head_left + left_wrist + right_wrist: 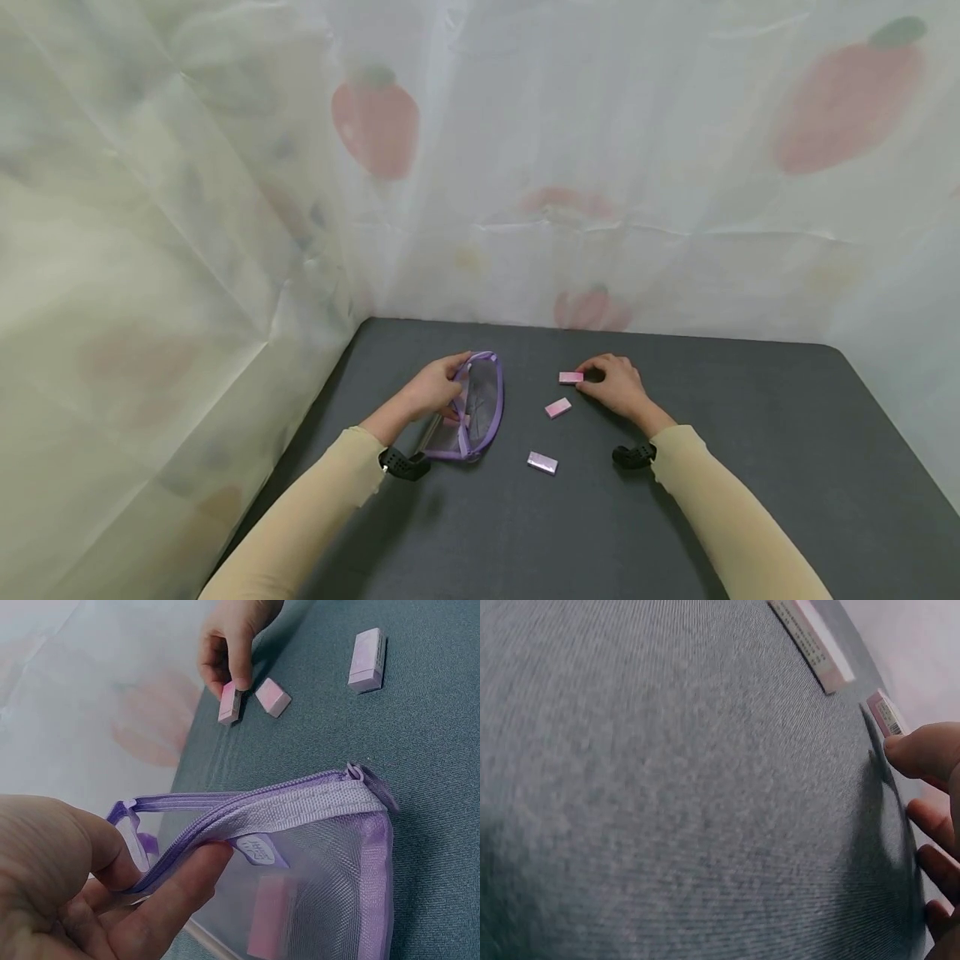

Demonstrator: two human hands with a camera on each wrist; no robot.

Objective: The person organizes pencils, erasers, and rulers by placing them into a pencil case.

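Note:
My left hand (448,386) pinches the zip edge of a purple mesh pouch (483,408) that lies on the dark grey table (750,467). In the left wrist view the thumb and fingers (199,866) hold the pouch (322,847) by its open mouth. A pink eraser (268,915) shows through the mesh inside. My right hand (591,375) pinches a pink eraser (571,377) on the table, right of the pouch. The same hand (225,679) and eraser (229,703) appear from the left wrist. In the right wrist view, fingertips (919,750) touch that eraser (887,714).
Two more pink erasers lie loose on the table, one (557,407) just below my right hand and one (542,462) nearer me. A pale curtain (525,167) printed with fruit walls the table at the back and left. Bare table surface extends right.

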